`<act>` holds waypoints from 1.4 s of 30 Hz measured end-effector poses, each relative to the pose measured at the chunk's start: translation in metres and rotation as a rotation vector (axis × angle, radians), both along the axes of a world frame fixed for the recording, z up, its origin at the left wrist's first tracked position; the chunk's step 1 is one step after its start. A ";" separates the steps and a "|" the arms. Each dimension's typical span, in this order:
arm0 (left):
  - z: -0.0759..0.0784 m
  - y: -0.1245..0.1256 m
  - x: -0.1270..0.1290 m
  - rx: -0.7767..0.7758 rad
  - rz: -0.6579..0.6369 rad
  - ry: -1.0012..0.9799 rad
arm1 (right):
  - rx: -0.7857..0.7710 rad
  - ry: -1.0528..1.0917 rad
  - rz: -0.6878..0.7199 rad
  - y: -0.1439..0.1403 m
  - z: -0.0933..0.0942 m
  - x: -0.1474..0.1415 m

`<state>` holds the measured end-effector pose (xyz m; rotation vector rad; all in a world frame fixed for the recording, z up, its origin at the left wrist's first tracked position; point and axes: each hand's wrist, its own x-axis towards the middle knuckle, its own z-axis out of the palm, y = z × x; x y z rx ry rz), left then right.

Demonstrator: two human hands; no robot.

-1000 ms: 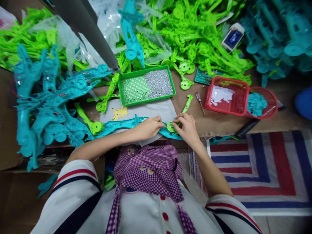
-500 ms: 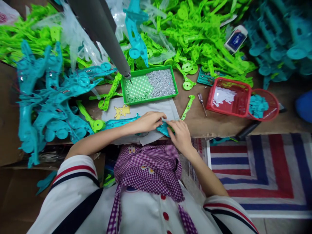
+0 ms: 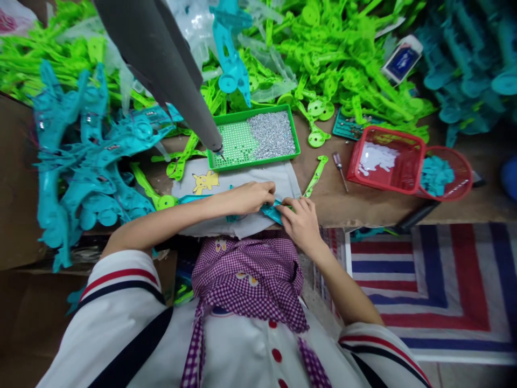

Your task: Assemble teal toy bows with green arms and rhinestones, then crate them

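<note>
Teal part [image 3: 270, 210] lay on the white cloth [image 3: 258, 183] at the worktop's [image 3: 363, 205] near edge, pinched between both hands: left hand [image 3: 252, 196] at its 9 o'clock, right hand [image 3: 299, 221] at 3. Green tray [image 3: 297, 141] sat at 12, red basket [image 3: 388, 161] at 2.

Small assembly workshop: bench [image 3: 363, 207] buried in heaps of identical green plastic parts [image 3: 343, 59] and teal plastic parts [image 3: 81, 161], green tray of rhinestones [image 3: 258, 137], red sorting baskets [image 3: 383, 161], screwdriver [image 3: 340, 168].
</note>
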<state>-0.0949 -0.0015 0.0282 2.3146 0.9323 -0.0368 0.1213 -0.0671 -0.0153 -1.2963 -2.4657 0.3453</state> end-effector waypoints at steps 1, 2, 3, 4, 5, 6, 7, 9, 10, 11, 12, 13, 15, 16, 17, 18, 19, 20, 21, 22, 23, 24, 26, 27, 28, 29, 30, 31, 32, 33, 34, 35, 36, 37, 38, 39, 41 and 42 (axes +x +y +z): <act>0.000 0.004 0.000 0.001 -0.037 0.001 | 0.011 -0.007 0.003 0.000 0.000 0.000; -0.001 0.007 0.001 0.004 -0.071 0.000 | 0.020 -0.012 0.004 0.000 0.001 0.000; -0.002 0.011 0.001 0.009 -0.097 -0.005 | 0.025 -0.016 0.004 0.000 0.001 -0.001; -0.003 0.013 0.001 0.013 -0.113 -0.009 | 0.027 -0.018 0.003 0.000 0.001 -0.001; -0.004 0.015 0.001 0.015 -0.123 -0.011 | 0.025 -0.020 0.001 0.000 0.001 0.000; -0.005 0.016 0.001 0.015 -0.126 -0.014 | 0.024 -0.023 -0.002 -0.001 0.000 0.000; -0.006 0.016 0.000 0.016 -0.123 -0.017 | 0.024 -0.027 -0.005 -0.001 0.000 0.000; -0.007 0.014 -0.001 0.025 -0.111 -0.025 | 0.038 -0.035 -0.003 -0.003 -0.002 0.000; -0.008 0.012 -0.002 0.033 -0.104 -0.028 | 0.049 -0.040 0.002 -0.004 -0.003 0.000; -0.009 0.010 -0.003 0.042 -0.095 -0.029 | 0.056 -0.045 0.008 -0.004 -0.003 0.000; -0.010 0.009 -0.004 0.052 -0.086 -0.029 | 0.057 -0.050 0.013 -0.004 -0.004 -0.001; -0.011 0.008 -0.005 0.060 -0.077 -0.027 | 0.049 -0.053 0.017 -0.004 -0.004 -0.002; -0.014 0.006 -0.008 0.070 -0.052 -0.030 | 0.009 -0.044 0.019 -0.003 -0.004 -0.004; -0.015 0.006 -0.010 0.072 -0.037 -0.040 | -0.015 -0.029 0.021 -0.002 -0.004 -0.004; -0.015 0.005 -0.012 0.077 -0.020 -0.055 | -0.037 -0.005 0.024 -0.002 -0.003 -0.005; -0.015 0.005 -0.014 0.086 -0.006 -0.072 | -0.053 0.031 0.025 -0.002 -0.001 -0.004; -0.015 0.004 -0.016 0.102 0.004 -0.086 | -0.061 0.078 0.015 -0.001 0.002 -0.003; -0.014 0.003 -0.017 0.125 0.009 -0.093 | -0.061 0.138 -0.009 -0.001 0.007 -0.002; -0.013 0.002 -0.018 0.152 0.010 -0.090 | -0.055 0.209 -0.051 0.001 0.013 0.000; -0.013 0.000 -0.019 0.180 0.009 -0.079 | -0.045 0.288 -0.109 0.005 0.021 0.000; -0.012 -0.001 -0.018 0.204 0.009 -0.063 | -0.032 0.369 -0.179 0.010 0.029 0.000; -0.011 -0.002 -0.017 0.221 0.011 -0.048 | -0.014 0.447 -0.251 0.016 0.038 -0.002; -0.010 -0.006 -0.013 0.235 0.028 -0.030 | 0.035 0.564 -0.335 0.035 0.056 -0.009; -0.009 -0.009 -0.012 0.243 0.046 -0.024 | 0.063 0.597 -0.331 0.045 0.063 -0.014; -0.007 -0.013 -0.012 0.259 0.074 -0.016 | 0.087 0.616 -0.302 0.054 0.068 -0.019; -0.005 -0.020 -0.013 0.284 0.110 -0.006 | 0.105 0.626 -0.265 0.062 0.071 -0.022; -0.001 -0.030 -0.017 0.311 0.148 0.005 | 0.114 0.633 -0.240 0.067 0.072 -0.022; 0.003 -0.044 -0.023 0.336 0.184 0.012 | 0.113 0.643 -0.243 0.070 0.070 -0.020; 0.007 -0.059 -0.032 0.355 0.219 0.010 | 0.105 0.655 -0.281 0.069 0.066 -0.015; 0.012 -0.078 -0.042 0.352 0.238 0.004 | 0.092 0.663 -0.342 0.066 0.060 -0.008; 0.016 -0.097 -0.052 0.348 0.261 -0.018 | 0.074 0.664 -0.403 0.061 0.053 0.002; 0.020 -0.116 -0.061 0.334 0.288 -0.035 | 0.052 0.654 -0.448 0.054 0.044 0.012; 0.024 -0.133 -0.068 0.314 0.322 -0.054 | 0.027 0.636 -0.467 0.046 0.035 0.023; 0.026 -0.147 -0.072 0.291 0.366 -0.078 | -0.001 0.615 -0.459 0.038 0.025 0.032; 0.028 -0.157 -0.073 0.266 0.412 -0.109 | -0.031 0.594 -0.433 0.031 0.016 0.039; 0.028 -0.162 -0.069 0.245 0.465 -0.151 | -0.058 0.573 -0.398 0.025 0.007 0.043; 0.025 -0.157 -0.053 0.221 0.576 -0.269 | -0.085 0.522 -0.346 0.016 -0.009 0.046; 0.022 -0.148 -0.043 0.224 0.618 -0.332 | -0.084 0.492 -0.335 0.014 -0.016 0.045</act>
